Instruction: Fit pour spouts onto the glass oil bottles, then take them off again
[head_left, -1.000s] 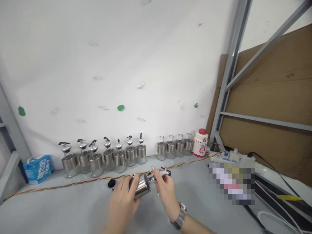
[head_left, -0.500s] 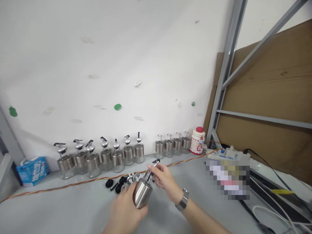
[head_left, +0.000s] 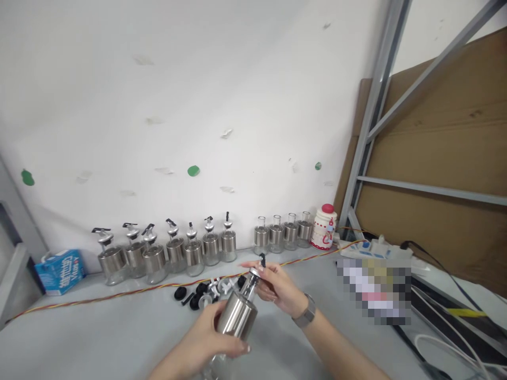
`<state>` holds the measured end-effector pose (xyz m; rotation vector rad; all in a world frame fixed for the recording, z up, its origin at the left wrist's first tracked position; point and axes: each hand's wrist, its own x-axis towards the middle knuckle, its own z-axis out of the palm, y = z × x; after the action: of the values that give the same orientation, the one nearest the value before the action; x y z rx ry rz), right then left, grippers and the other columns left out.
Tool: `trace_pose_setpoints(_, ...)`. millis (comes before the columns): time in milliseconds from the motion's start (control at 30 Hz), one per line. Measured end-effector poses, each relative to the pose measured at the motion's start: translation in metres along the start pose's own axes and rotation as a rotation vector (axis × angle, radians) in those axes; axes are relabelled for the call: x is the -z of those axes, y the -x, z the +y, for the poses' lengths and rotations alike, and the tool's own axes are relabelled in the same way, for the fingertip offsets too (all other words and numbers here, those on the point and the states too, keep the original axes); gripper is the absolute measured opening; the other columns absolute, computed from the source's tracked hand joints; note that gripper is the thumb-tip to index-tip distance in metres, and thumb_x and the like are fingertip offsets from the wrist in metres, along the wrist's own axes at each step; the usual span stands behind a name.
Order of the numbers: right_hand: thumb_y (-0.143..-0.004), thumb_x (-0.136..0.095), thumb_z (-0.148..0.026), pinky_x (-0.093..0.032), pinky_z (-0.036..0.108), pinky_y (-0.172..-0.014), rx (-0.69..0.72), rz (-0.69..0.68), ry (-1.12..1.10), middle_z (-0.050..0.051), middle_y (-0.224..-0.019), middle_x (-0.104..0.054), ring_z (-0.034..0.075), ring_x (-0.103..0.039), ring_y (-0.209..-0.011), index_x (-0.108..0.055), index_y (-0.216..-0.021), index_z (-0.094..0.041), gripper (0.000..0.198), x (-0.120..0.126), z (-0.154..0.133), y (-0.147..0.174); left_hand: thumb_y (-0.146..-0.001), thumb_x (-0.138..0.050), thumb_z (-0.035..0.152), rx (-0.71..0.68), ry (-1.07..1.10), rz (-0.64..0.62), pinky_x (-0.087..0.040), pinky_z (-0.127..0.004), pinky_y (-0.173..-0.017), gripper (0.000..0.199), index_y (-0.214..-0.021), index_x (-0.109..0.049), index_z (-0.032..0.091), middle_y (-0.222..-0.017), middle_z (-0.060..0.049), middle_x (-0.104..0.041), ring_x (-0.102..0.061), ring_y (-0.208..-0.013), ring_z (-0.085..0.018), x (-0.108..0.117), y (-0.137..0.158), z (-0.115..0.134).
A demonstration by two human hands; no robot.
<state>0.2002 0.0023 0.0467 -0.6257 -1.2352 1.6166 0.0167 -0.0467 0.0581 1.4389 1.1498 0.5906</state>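
Nearest you, your left hand (head_left: 209, 336) wraps its grip round the steel-sleeved glass bottle (head_left: 238, 315), which leans with its neck up towards your right hand (head_left: 285, 289); that grip pinches the pour spout (head_left: 254, 272) at the top of the neck, above the worktop (head_left: 114, 343). You look to be seating the spout; whether it is fully home cannot be told, so the next move calls for a steady left grip and a straight press along the neck. Just beyond your left grip lie loose spout parts (head_left: 195, 301), then a twisted cord (head_left: 138, 290). Farther off to its left, seven bottles with spouts (head_left: 194, 253) stand in a row; beyond your right grip, four open-necked bottles (head_left: 290, 230) stand beside a red-lidded jar (head_left: 324, 235). None shows readable writing. Well left of your grips, a blue carton (head_left: 61, 272) bears white lettering, too small and skewed to read for sure.
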Motion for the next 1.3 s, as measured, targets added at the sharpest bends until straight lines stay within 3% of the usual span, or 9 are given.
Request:
trace_pose_setpoints(167,-0.068,-0.059,-0.049,-0.013,0.018,-0.028,-0.061,0.258,0.141,-0.012,-0.031,-0.033,0.002,-0.021,-0.025,-0.046,-0.064,-0.018,0.034,-0.005,0.015,-0.009,-0.060,-0.056,0.026,-0.135,-0.650,0.418,-0.035,-0.027,-0.061,0.034,-0.094,-0.054,0.023,-0.082,-0.003,-0.061,-0.056,-0.073,-0.022,-0.005,-0.011,-0.016)
trace_pose_setpoints(300,-0.061,-0.065,-0.048,-0.014,0.018,-0.027,-0.068,0.445,0.290,-0.013,-0.029,-0.032,0.002,-0.022,-0.023,-0.039,-0.058,-0.019,0.039,-0.009,0.022,-0.013,-0.060,-0.054,0.027,-0.167,-0.865,0.521,-0.034,-0.030,-0.064,0.038,-0.098,-0.053,0.023,-0.092,-0.007,-0.060,-0.055,-0.083,-0.026,-0.006,-0.015,-0.024)
trace_pose_setpoints(467,-0.057,-0.069,-0.045,-0.013,0.018,-0.028,-0.027,0.423,0.303,-0.013,-0.030,-0.031,0.002,-0.023,-0.024,-0.039,-0.056,-0.019,0.039,-0.004,0.018,-0.012,-0.055,-0.061,0.025,-0.135,-0.463,0.271,-0.036,-0.026,-0.060,0.034,-0.088,-0.056,0.021,-0.078,-0.002,-0.061,-0.055,-0.070,-0.020,-0.002,-0.012,-0.020)
trace_pose_setpoints(667,-0.060,-0.069,-0.038,-0.013,0.016,-0.032,0.017,0.089,0.069,-0.014,-0.034,-0.031,0.001,-0.020,-0.028,-0.046,-0.070,-0.018,0.032,0.000,0.004,-0.002,-0.052,-0.067,0.022,0.097,0.137,-0.110,-0.043,-0.030,-0.062,0.054,-0.101,-0.048,0.015,-0.079,-0.003,-0.060,-0.058,-0.069,-0.020,0.008,-0.003,-0.007)
trace_pose_setpoints(767,-0.061,-0.068,-0.039,-0.014,0.015,-0.033,-0.017,0.055,0.080,-0.014,-0.037,-0.032,0.001,-0.019,-0.031,-0.047,-0.077,-0.018,0.033,0.001,0.004,-0.003,-0.053,-0.066,0.025,-0.055,-0.167,0.075,-0.042,-0.028,-0.065,0.048,-0.098,-0.051,0.018,-0.086,-0.002,-0.060,-0.056,-0.078,-0.021,0.004,-0.003,-0.006)
trace_pose_setpoints(867,-0.062,-0.066,-0.043,-0.014,0.016,-0.031,-0.050,0.231,0.280,-0.013,-0.036,-0.033,0.002,-0.022,-0.029,-0.046,-0.073,-0.019,0.034,0.002,0.016,-0.010,-0.057,-0.059,0.023,-0.170,-0.662,0.366,-0.038,-0.030,-0.067,0.040,-0.097,-0.054,0.022,-0.090,-0.004,-0.060,-0.055,-0.081,-0.023,-0.002,-0.006,-0.012)
trace_pose_setpoints(967,-0.063,-0.064,-0.045,-0.016,0.017,-0.030,-0.005,0.413,0.449,-0.012,-0.036,-0.034,0.002,-0.024,-0.028,-0.044,-0.065,-0.019,0.034,0.004,0.027,-0.016,-0.058,-0.056,0.023,-0.172,-0.856,0.445,-0.036,-0.030,-0.065,0.035,-0.093,-0.055,0.023,-0.089,-0.005,-0.060,-0.055,-0.079,-0.024,-0.007,-0.009,-0.015)
trace_pose_setpoints(1067,-0.063,-0.064,-0.044,-0.018,0.017,-0.030,0.055,0.441,0.463,-0.010,-0.039,-0.037,0.002,-0.026,-0.029,-0.043,-0.061,-0.018,0.033,0.004,0.025,-0.015,-0.056,-0.060,0.024,-0.155,-0.646,0.303,-0.037,-0.027,-0.060,0.030,-0.086,-0.055,0.021,-0.078,-0.001,-0.061,-0.055,-0.071,-0.020,-0.007,-0.009,-0.013)
trace_pose_setpoints(1300,-0.064,-0.066,-0.038,-0.015,0.016,-0.031,0.116,0.202,0.206,-0.012,-0.040,-0.033,0.001,-0.020,-0.031,-0.043,-0.065,-0.019,0.030,-0.004,-0.004,0.004,-0.049,-0.066,0.015,0.104,0.242,-0.175,-0.042,-0.028,-0.057,0.052,-0.098,-0.048,0.014,-0.069,-0.001,-0.060,-0.057,-0.059,-0.016,0.005,0.000,-0.004)
